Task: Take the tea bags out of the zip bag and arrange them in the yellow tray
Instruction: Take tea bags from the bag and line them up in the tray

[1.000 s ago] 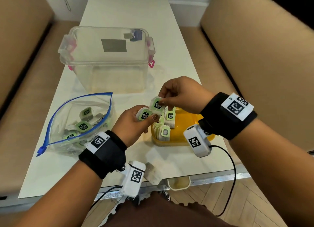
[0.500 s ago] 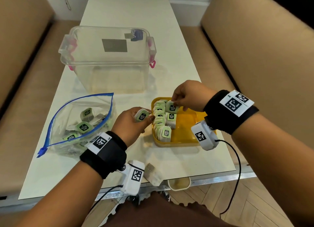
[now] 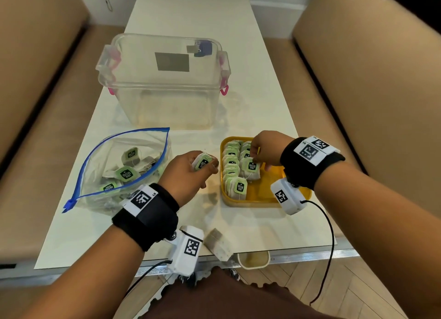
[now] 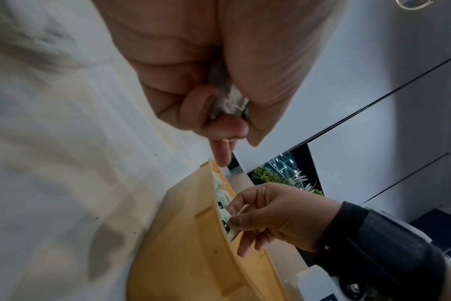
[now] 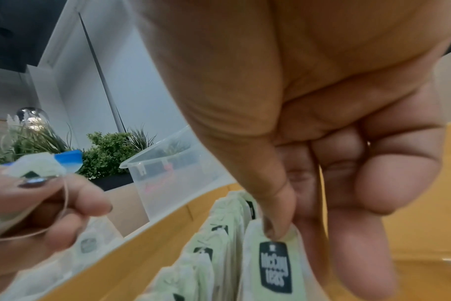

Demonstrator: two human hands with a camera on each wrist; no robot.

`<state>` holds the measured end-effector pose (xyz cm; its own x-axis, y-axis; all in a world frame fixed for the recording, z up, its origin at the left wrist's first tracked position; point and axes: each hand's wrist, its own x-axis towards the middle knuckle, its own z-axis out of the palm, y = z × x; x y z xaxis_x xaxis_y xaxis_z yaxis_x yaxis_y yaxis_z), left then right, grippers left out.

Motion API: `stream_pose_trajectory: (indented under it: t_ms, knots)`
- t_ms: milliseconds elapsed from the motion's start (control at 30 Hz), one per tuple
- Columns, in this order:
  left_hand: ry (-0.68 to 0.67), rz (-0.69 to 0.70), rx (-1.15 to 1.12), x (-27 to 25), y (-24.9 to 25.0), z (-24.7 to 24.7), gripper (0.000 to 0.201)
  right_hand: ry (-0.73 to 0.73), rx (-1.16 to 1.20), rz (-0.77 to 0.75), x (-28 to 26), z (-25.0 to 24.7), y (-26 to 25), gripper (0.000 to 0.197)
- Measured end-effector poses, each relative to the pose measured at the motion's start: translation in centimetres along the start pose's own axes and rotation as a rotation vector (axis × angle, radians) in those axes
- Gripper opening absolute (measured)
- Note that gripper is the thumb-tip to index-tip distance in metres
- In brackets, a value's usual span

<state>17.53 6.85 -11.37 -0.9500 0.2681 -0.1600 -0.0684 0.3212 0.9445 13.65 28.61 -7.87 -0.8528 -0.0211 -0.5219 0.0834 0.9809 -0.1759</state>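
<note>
**Seating a tea bag at the front of the second row**

The right hand [image 3: 267, 149] pinches the top of a tea bag [image 3: 250, 169] between thumb and forefinger, lowering it into the yellow tray [image 3: 257, 199] directly beneath that hand. To do this well, I would keep the bag upright, press it against the bags behind it, tag facing forward, and only then loosen the pinch so it does not topple into the bare part of the tray under the wrist.

The left hand [image 3: 188, 173], just beside the tray's near wall, grips the next tea bag [image 3: 202, 162], its string hanging loose; it should wait until the right hand lifts clear.

More bags lie in the zip bag [image 3: 119, 168], beyond the left wrist.

The tag under the right thumb reads "McCoy teas" in pale letters on a dark badge [image 5: 275, 266]. The wristbands carry square coded markers [image 3: 309, 151]; small letters beside them are too blurred to read.
</note>
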Motion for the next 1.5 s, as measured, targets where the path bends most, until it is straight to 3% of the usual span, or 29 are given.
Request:
stream_pose_trajectory:
  t_ms: [267, 467, 700, 800, 933, 1033, 1100, 1233, 1333, 1500]
  knots:
    - [-0.006, -0.013, 0.004, -0.4, 0.0, -0.3, 0.012, -0.076, 0.056, -0.05, -0.4, -0.4, 0.1, 0.003]
    - [-0.019, -0.004, 0.033, -0.4, 0.0, -0.1, 0.013, -0.091, 0.092, 0.045, 0.7, 0.7, 0.4, 0.014]
    - [-0.016, -0.009, -0.032, -0.5, 0.3, 0.1, 0.009, -0.109, 0.178, 0.079, 0.9, 0.8, 0.1, 0.003]
    - [-0.021, -0.015, -0.047, -0.4, 0.4, 0.3, 0.02, -0.119, 0.161, 0.067, 0.4, 0.6, -0.1, 0.004]
    - [-0.024, 0.001, -0.058, -0.3, 0.6, 0.5, 0.038, 0.063, 0.012, 0.011, -1.2, -1.0, -0.4, 0.024]
    - [-0.028, 0.0, -0.06, -0.1, 0.9, 0.6, 0.048, 0.185, 0.177, -0.149, -3.1, -2.5, -1.4, 0.021]
    - [-0.03, 0.017, -0.065, 0.1, 1.4, 0.9, 0.054, 0.149, 0.295, -0.276, -4.4, -2.9, -2.6, 0.021]
    - [-0.05, 0.066, -0.051, 0.3, 2.7, 1.7, 0.059, 0.173, 0.295, -0.409, -5.2, -2.1, -4.1, 0.015]
    - [-0.083, 0.082, -0.01, 0.5, 2.9, 2.1, 0.057, 0.187, 0.313, -0.418, -5.0, -1.9, -3.8, 0.008]
    - [-0.02, 0.104, 0.213, 0.7, 1.5, 1.9, 0.034, 0.118, 0.164, -0.334, -4.3, -2.8, -1.1, 0.005]
